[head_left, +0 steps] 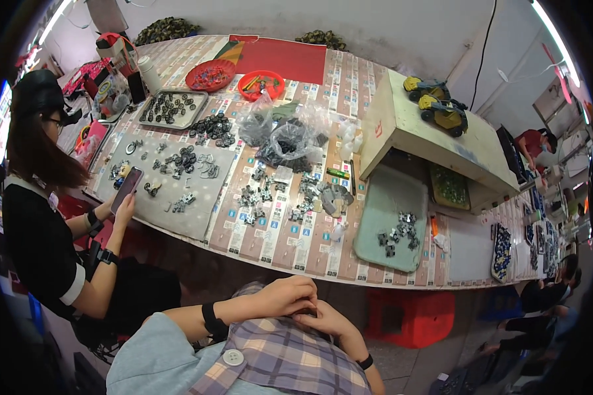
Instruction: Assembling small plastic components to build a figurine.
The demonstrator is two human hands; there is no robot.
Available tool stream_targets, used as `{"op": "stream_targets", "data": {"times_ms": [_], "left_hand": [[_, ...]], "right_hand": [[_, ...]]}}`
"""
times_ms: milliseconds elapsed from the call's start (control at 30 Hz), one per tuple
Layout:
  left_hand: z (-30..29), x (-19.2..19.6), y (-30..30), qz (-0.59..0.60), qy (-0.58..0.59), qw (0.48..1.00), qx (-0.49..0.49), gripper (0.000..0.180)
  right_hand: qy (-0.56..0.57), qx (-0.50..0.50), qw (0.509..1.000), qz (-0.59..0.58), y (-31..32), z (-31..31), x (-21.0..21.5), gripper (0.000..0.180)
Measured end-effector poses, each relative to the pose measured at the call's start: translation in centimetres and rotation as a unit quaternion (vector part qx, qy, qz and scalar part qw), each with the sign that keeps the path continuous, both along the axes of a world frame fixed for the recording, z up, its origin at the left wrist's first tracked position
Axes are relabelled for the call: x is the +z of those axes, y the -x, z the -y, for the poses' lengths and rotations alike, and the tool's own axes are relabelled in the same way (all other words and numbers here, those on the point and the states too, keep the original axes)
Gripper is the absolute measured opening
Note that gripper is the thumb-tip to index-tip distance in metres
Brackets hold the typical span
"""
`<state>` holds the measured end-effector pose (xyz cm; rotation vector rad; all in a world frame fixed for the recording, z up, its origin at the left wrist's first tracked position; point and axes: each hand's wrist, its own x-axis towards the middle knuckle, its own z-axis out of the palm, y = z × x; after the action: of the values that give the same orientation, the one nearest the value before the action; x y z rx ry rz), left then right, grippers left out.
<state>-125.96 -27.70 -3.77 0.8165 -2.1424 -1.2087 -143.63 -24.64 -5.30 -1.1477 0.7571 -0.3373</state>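
Note:
My left hand [284,294] and my right hand [328,320] meet above my plaid apron [277,352], in front of the table edge. Both have curled fingers that touch each other. A dark spot shows between them; whether it is a small thing or shadow, I cannot make out. Beyond them on the table [270,255] lie small grey plastic parts [254,197] in loose clusters. Farther back are clear plastic bags [290,141] with dark parts. A pale green tray [375,240] to the right holds several dark grey parts [402,230].
At left a seated person [46,217] holds a phone [126,189] over a grey mat [197,224] with parts. Behind are a metal tray of black wheels [171,108] and red bowls [260,84]. Toy vehicles [441,112] stand on a cream box [408,125]. A red stool [412,319] is below.

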Motion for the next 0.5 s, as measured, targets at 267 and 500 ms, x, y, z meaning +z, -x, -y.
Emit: {"op": "stream_targets", "data": {"times_ms": [267,500], "left_hand": [[5.1,-0.2,-0.5,-0.011,-0.021,0.999,-0.023,0.012],[8.2,-0.4,-1.5,-0.013,-0.030,0.999,-0.027,0.012]], "right_hand": [[-0.093,-0.025,0.995,-0.031,-0.4,4.5,0.3,0.026],[-0.163,-0.078,0.983,-0.034,-1.5,7.3,0.7,0.028]]}}
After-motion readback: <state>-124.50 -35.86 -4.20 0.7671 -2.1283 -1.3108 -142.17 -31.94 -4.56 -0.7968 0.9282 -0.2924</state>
